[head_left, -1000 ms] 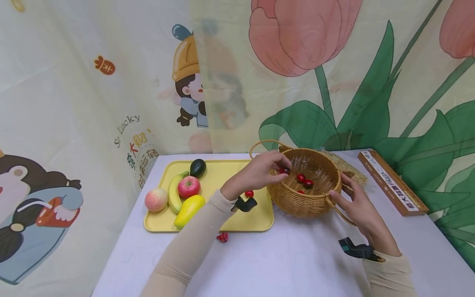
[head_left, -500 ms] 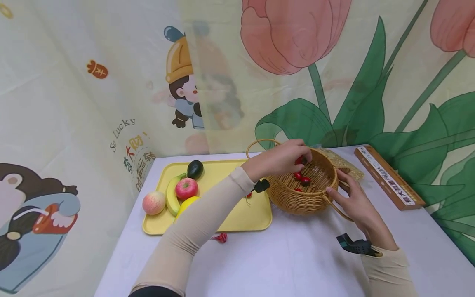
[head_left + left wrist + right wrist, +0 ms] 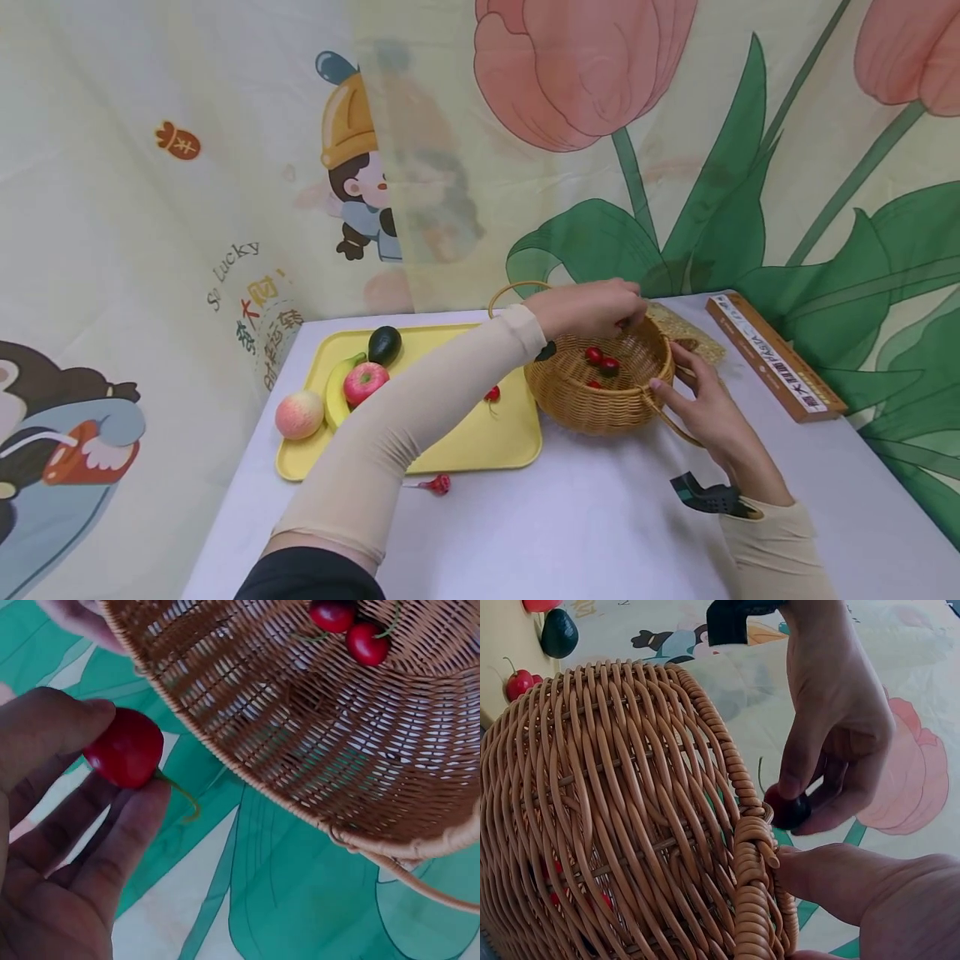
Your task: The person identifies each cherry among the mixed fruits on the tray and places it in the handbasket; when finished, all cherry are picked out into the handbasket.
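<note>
A dark red cherry (image 3: 126,748) with a thin stem is pinched between the thumb and fingertips of my left hand (image 3: 588,308). In the head view that hand is above the far part of the wicker basket (image 3: 600,410), and the cherry is mostly hidden. My right hand (image 3: 708,408) grips the basket's right rim beside a loop handle (image 3: 678,423), thumb (image 3: 817,874) against the wicker. Several cherries lie inside the basket, among them a red one (image 3: 593,356) and a darker one (image 3: 610,367).
Left of the basket, a yellow tray (image 3: 480,446) bears an avocado (image 3: 385,345), a banana (image 3: 335,392), an apple (image 3: 365,382), a peach (image 3: 299,415) and a cherry (image 3: 492,394). A small red item (image 3: 437,484) lies before it. A pasta box (image 3: 776,357) and bag (image 3: 693,337) are at right.
My left hand has moved right with the cherry, from the basket's left rim to over its far side. The right hand keeps its hold on the rim. The head view has shifted slightly.
</note>
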A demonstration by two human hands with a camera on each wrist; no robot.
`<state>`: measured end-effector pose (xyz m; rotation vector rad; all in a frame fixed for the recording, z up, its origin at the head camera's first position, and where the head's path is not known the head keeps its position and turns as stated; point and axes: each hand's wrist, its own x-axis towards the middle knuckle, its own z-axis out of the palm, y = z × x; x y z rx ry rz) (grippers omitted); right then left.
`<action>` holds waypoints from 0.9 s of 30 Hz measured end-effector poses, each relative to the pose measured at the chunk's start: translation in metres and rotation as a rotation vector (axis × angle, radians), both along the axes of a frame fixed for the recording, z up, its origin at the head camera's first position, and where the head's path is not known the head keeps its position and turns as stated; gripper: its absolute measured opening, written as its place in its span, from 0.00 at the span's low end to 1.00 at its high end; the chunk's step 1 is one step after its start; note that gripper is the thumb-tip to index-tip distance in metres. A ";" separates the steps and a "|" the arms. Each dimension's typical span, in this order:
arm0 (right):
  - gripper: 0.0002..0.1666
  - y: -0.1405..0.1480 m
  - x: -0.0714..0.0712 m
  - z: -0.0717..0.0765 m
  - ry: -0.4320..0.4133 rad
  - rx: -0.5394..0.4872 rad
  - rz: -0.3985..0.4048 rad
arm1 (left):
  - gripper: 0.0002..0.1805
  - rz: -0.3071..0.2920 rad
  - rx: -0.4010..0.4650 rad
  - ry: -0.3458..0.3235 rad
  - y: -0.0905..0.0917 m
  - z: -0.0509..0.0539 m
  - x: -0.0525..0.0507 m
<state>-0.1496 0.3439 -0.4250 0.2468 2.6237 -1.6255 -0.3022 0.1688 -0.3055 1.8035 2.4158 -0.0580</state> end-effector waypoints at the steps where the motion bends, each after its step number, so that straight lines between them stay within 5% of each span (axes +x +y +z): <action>1: 0.56 0.000 0.000 0.000 0.002 0.000 0.000 | 0.11 -0.012 -0.012 -0.001 0.003 -0.001 -0.001; 12: 0.53 -0.001 0.002 0.000 0.020 -0.003 -0.007 | 0.12 -0.016 -0.067 -0.092 0.028 -0.016 -0.017; 22: 0.54 -0.001 0.002 0.002 0.005 0.001 -0.023 | 0.12 0.040 0.010 -0.429 0.039 -0.031 -0.045; 27: 0.54 -0.002 0.000 0.000 -0.011 0.006 -0.037 | 0.13 0.099 -0.031 -0.514 0.038 -0.044 -0.058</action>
